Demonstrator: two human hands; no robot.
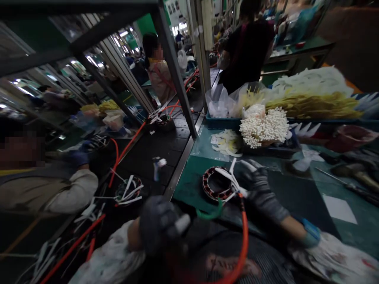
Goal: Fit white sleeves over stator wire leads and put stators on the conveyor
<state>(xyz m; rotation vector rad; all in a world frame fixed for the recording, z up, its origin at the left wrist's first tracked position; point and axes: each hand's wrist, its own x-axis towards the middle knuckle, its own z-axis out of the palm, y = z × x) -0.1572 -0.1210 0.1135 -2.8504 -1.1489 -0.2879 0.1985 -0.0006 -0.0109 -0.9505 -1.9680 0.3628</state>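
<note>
A ring-shaped motor stator [217,183] with dark red and black sections lies on the green bench top. White sleeves [232,177] and an orange-red tube [244,225] run off its right side, and the tube loops down toward my lap. My right hand [262,187], in a grey striped glove, is beside the stator with its fingers stretched out near the white sleeves. Low in front of my body, my left hand [162,225], also gloved, is closed with curled fingers. It is dark and somewhat blurred, so whatever it holds is hidden. A green strip [209,211] lies at the bench edge.
Behind the stator stand a bundle of white thin sticks [264,126] and trays heaped with yellow strips [314,105]. A dark conveyor [148,157] runs along the left, carrying another stator [128,189]. A metal post [177,71] rises between. Co-workers are at left and ahead.
</note>
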